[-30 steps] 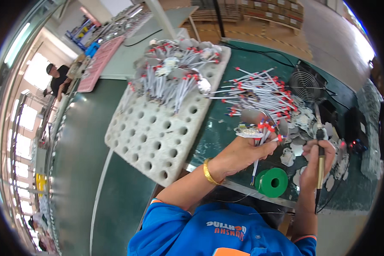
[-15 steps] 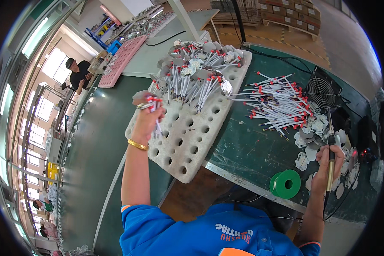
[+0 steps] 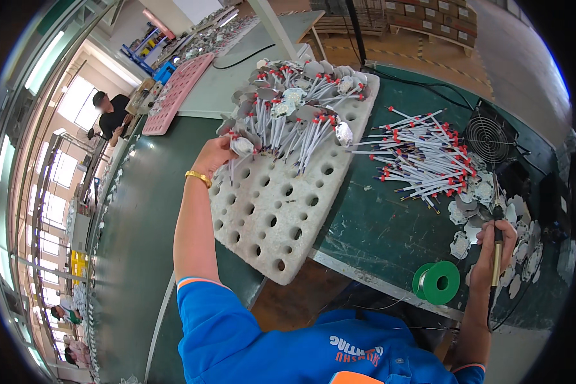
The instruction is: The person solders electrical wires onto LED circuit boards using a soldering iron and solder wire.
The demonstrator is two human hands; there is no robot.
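Observation:
At the left edge of the pale foam board [image 3: 262,208], my left hand [image 3: 212,157] is closed on a wired metal disc [image 3: 242,146], whose white wire hangs down over the board. It is right beside a heap of similar discs [image 3: 294,102] with white wires and red connectors, which covers the board's far half. My right hand [image 3: 499,240] grips a soldering iron [image 3: 497,259] by its handle, its tip pointing away from me. Loose metal discs [image 3: 459,244] lie around that hand on the green bench.
A pile of white wires with red ends [image 3: 422,153] lies on the bench [image 3: 365,224], near a small black fan [image 3: 489,137]. A green solder spool [image 3: 436,282] stands by the front edge. Beyond the left conveyor [image 3: 131,211] are a pink holed board [image 3: 179,96] and another person [image 3: 113,115].
My left hand has carried the wired disc away from me, to the near-left edge of the heap. My right hand keeps its grip on the soldering iron in about the same place.

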